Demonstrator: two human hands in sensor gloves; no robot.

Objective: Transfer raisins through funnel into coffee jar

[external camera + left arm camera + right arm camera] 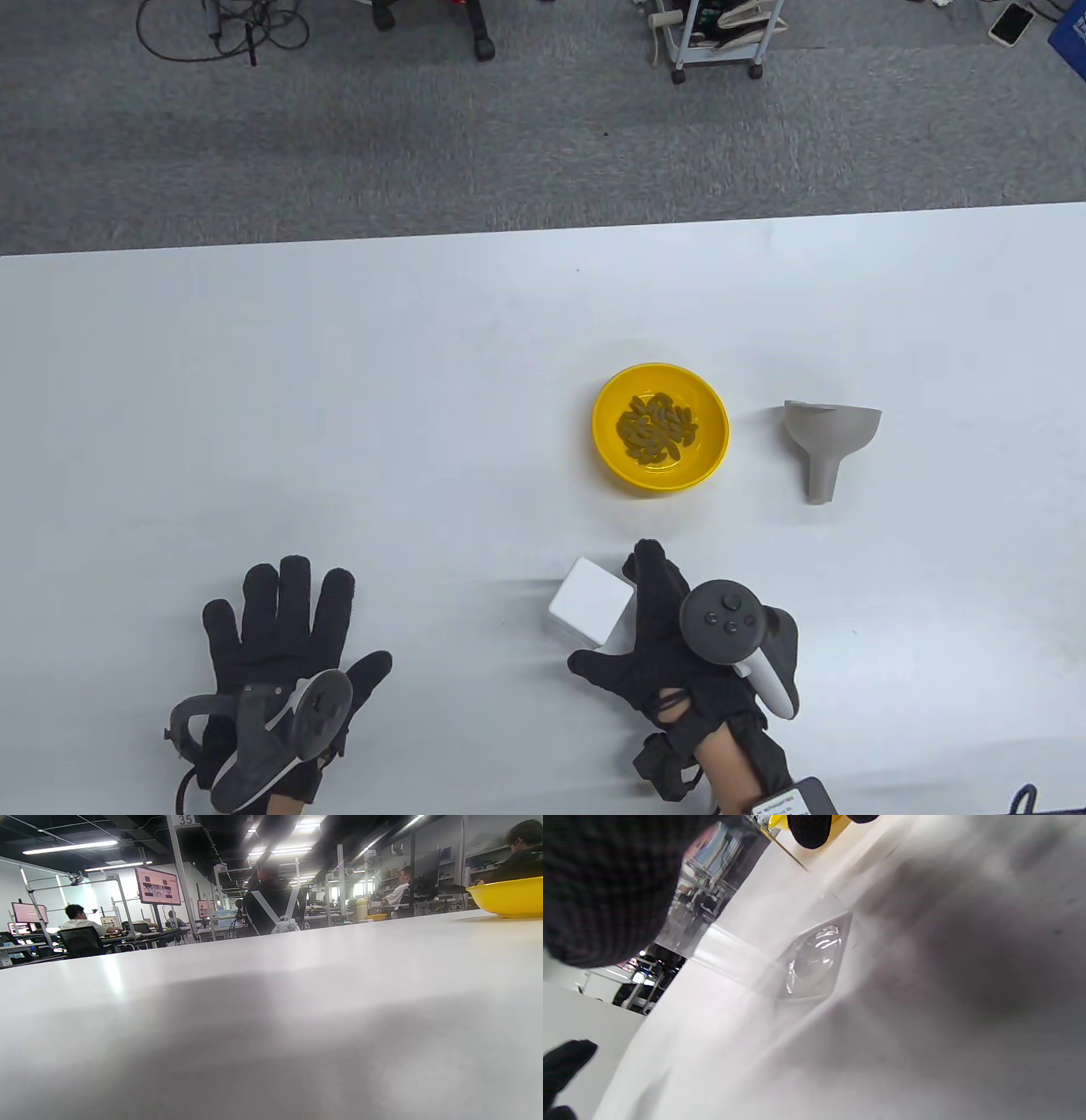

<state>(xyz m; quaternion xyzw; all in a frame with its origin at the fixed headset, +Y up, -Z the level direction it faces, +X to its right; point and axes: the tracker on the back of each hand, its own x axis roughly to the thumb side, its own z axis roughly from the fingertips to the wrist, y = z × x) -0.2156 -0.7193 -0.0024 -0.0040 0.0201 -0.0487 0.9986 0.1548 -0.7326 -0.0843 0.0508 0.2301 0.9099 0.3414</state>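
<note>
Centrally set: glossy yellow bowl (660,427) of wrinkled raisins (655,427); grey matte funnel (825,441) lying tipped over beside it, toward the worktop's (339,407) right edge, apart. Near the front edge: clear square-sided jar (591,614) with white lid, gripped by right hand (679,645). Left hand (280,645) flat, fingers spread, on bare smooth white surface.

Jar (780,955) blurred; left wrist cropped
</note>
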